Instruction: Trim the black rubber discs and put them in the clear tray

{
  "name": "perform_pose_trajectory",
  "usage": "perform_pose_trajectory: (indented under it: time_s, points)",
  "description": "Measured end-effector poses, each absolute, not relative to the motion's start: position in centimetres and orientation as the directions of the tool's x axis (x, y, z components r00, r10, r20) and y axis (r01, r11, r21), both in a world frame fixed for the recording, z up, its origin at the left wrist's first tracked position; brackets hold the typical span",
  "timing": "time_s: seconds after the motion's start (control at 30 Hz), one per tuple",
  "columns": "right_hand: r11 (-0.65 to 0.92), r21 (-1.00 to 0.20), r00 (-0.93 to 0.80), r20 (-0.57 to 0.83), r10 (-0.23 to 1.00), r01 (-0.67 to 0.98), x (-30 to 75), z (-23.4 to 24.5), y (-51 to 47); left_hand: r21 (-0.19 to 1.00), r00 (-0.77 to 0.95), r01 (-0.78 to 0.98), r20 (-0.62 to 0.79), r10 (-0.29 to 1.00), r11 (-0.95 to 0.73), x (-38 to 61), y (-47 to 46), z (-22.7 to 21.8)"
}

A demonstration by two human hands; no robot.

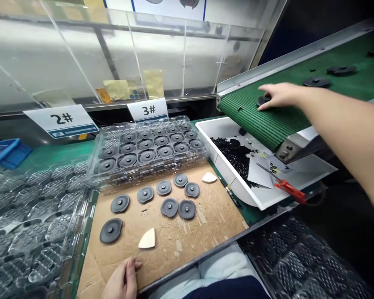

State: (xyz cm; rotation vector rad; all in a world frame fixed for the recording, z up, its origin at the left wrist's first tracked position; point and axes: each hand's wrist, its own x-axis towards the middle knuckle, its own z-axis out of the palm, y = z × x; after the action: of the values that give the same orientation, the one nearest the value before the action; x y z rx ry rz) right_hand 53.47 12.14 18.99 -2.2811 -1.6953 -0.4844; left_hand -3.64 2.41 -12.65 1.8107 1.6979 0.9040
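At the lower end of the green conveyor belt, my right hand [279, 95] has its thumb and fingers around a black round plastic part [263, 101]; part of it is hidden by the hand. My left hand [122, 279] rests at the front edge of the cardboard sheet [202, 236], its fingers curled closed; whatever they may hold is hidden. Nearest to it lie a cream-coloured triangular pad [147, 239] and a dark grey disc [111, 231] with a small central hub. Several similar discs [169, 207] are spread over the cardboard. A second cream pad [209, 177] lies at its far right.
Behind the cardboard stands a clear blister tray [149, 170] with several grey discs in its pockets. Empty clear trays [34, 207] are at left. A white bin [230, 176] under the conveyor [249, 116] holds black scraps and red-handled pliers or cutters [291, 191]. More discs [317, 82] lie up the belt.
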Motion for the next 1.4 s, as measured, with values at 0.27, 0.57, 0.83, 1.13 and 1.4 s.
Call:
perform_pose_trajectory:
  time_s: [0.27, 0.57, 0.83, 1.13, 1.4]
  points:
    - [-0.021, -0.267, 0.133, 0.409, 0.903, 0.963, 39.5, 18.6, 5.7, 0.974, -0.268, 0.200, -0.055, 0.962, 0.111, 0.5, 1.8, -8.7]
    - [-0.550, -0.772, -0.384, -0.425, 0.819, -0.319, 26.8, -1.3, -4.4, 0.967, 0.476, 0.141, 0.123, 0.871, -0.213, 7.6, -3.4, -2.3]
    - [-0.652, -0.541, -0.272, -0.620, 0.736, -0.532, 22.2, -4.6, -8.5, 0.957, 0.776, 0.255, -0.118, 0.620, -0.136, 5.9, -1.5, -1.6]
    - [-0.105, -0.836, -0.289, -0.301, 0.909, 0.538, 18.6, -3.6, 1.8, 0.925, 0.150, -0.253, -0.250, 0.956, 0.282, 0.7, -3.3, -4.1]
    - [0.179, -0.750, -0.370, -0.094, 0.924, 0.637, 13.1, -8.5, 2.6, 0.516, 0.055, -0.773, -0.525, 0.849, 0.369, -3.2, -3.3, -5.1]
